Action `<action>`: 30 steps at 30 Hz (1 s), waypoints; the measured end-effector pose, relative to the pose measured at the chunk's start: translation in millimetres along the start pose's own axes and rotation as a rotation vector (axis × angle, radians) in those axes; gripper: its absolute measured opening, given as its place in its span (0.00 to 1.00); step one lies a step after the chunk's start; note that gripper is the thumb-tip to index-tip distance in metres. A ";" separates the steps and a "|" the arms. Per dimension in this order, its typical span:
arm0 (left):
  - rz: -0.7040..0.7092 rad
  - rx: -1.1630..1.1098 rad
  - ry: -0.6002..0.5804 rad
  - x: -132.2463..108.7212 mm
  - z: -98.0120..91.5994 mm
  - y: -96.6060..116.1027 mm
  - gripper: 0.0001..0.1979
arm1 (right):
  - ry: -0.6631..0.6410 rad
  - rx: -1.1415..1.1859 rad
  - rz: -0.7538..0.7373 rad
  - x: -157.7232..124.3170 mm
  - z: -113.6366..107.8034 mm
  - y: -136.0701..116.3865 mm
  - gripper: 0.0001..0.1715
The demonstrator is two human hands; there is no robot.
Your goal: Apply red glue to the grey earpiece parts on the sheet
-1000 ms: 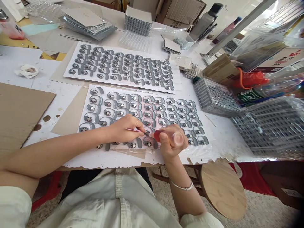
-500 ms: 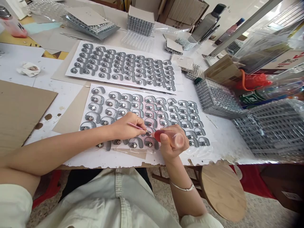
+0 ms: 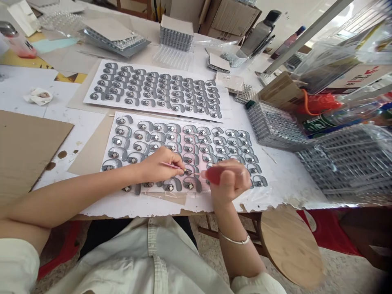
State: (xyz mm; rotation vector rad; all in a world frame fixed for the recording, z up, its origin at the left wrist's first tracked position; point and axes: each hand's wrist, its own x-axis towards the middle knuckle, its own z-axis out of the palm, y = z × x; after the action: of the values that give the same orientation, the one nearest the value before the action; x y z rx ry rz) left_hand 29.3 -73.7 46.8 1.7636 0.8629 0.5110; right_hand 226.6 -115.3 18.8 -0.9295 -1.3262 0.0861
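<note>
My left hand (image 3: 164, 162) is closed round a thin pink stick (image 3: 170, 165), whose tip points at a small grey curved part (image 3: 190, 170) with a round metallic centre. In my right hand (image 3: 228, 184) is a small clear squeeze bottle (image 3: 216, 174) with red liquid inside, held tilted and slightly blurred. Its nozzle points left, towards the same part; whether it touches cannot be made out. Under both hands lies a white board (image 3: 211, 188), bearing rows of these grey curved parts. My hands and forearms hide some of the parts in the lower rows.
Behind is a second white board (image 3: 92, 99) with similar parts. Stacked plastic trays (image 3: 346, 163) and a tray stack (image 3: 272, 126) stand at the right. Brown cardboard (image 3: 30, 143) and a crumpled tissue (image 3: 39, 96) lie at the left. A round stool (image 3: 290, 249) is below the table edge.
My right hand has turned and drawn slightly right, so the bottle now lies more sideways with its nozzle farther from the stick's tip. The view has shifted slightly; my left hand keeps its place.
</note>
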 end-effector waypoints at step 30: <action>0.933 0.934 0.140 12.7 -0.5 -10.3 0.10 | -0.114 -0.133 0.148 45.1 4.7 13.2 0.15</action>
State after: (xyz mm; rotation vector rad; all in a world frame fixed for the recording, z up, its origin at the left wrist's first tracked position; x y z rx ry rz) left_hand 34.0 -61.9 36.5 3.0317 0.2925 0.9179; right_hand 241.6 -79.6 45.7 -1.1497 -1.3789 0.1691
